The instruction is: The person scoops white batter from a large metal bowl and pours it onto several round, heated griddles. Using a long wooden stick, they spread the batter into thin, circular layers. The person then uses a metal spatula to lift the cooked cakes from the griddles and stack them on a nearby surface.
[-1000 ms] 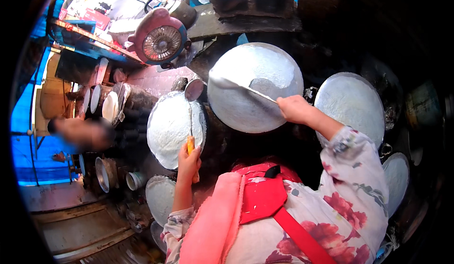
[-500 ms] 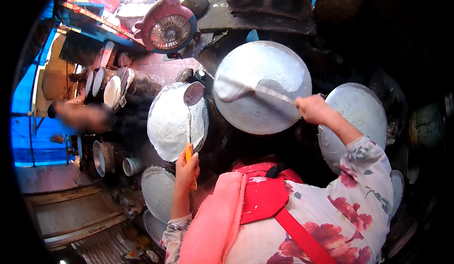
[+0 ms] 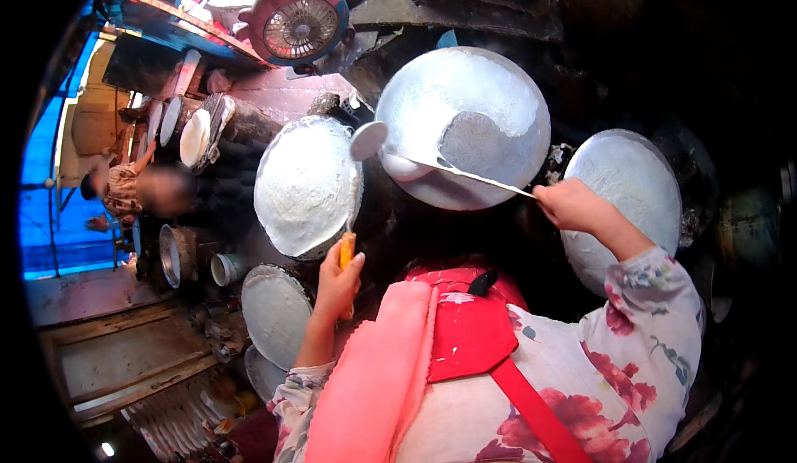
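Note:
My right hand (image 3: 573,207) is closed round the end of a long-handled ladle (image 3: 490,182). Its white-coated bowl reaches the left part of the large round pan (image 3: 515,90), which has a white layer and a greyer patch near its middle. My left hand (image 3: 336,285) grips the yellow-orange handle of a second ladle (image 3: 368,140). That ladle's round head is tilted up between the large pan and a smaller round pan (image 3: 303,185) thickly coated in white. Whether either ladle touches a pan is hard to tell.
Another white-coated pan (image 3: 627,189) is at the right, with one more (image 3: 276,314) at lower left. Beyond the pans stands a pink fan (image 3: 299,27). Several pots (image 3: 173,255) lie to the left, where a person (image 3: 124,189) is further off.
The right ladle's bowl was blurred and has moved slightly down on the large pan. The left ladle's head has shifted right and up, toward the large pan, and turned. The view has tilted slightly.

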`<control>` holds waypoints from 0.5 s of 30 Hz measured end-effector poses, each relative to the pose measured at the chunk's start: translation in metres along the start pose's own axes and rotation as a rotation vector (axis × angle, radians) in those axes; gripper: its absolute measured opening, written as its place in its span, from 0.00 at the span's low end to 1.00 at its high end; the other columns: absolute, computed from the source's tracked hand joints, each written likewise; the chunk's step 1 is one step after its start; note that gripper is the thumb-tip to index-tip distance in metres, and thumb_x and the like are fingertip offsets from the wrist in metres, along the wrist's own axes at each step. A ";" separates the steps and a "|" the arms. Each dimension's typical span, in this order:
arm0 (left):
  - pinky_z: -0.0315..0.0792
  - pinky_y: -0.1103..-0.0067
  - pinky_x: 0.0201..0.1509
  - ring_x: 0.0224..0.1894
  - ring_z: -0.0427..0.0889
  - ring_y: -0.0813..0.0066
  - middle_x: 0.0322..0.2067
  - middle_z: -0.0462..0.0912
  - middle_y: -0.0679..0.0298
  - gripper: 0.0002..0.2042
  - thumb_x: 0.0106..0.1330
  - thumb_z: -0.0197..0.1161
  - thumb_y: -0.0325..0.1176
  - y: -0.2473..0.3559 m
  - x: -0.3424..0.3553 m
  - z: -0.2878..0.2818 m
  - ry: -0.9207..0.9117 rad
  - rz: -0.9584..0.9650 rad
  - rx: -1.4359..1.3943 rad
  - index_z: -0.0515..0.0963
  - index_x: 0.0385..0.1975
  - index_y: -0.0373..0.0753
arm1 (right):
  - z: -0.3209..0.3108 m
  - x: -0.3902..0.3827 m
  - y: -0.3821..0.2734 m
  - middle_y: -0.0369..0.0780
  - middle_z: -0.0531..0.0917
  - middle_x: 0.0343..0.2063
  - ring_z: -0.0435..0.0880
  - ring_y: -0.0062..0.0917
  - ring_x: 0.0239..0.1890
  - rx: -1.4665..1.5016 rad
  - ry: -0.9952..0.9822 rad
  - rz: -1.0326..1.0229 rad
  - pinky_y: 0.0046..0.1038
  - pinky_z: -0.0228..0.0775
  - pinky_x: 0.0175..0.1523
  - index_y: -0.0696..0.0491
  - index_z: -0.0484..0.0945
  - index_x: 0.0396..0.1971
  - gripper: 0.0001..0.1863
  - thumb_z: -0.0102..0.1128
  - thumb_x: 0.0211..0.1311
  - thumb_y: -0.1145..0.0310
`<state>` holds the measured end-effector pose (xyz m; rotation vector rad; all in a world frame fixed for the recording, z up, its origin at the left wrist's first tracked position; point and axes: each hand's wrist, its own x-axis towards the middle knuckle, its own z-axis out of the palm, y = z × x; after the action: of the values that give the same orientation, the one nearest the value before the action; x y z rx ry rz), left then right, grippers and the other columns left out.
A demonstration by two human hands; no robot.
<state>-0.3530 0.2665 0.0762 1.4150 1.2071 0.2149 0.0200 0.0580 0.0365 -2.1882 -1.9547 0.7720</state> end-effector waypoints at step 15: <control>0.55 0.90 0.13 0.11 0.59 0.90 0.20 0.65 0.73 0.19 0.66 0.55 0.31 -0.012 0.000 -0.010 -0.097 0.282 -0.219 0.64 0.55 0.38 | 0.132 -0.010 -0.130 0.45 0.78 0.25 0.79 0.43 0.23 0.147 0.564 0.235 0.43 0.70 0.25 0.54 0.71 0.30 0.12 0.45 0.65 0.62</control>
<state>-0.3667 0.2700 0.0688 1.3816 0.8746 0.4550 -0.1552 0.0368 -0.0221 -2.2463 -1.3474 0.2572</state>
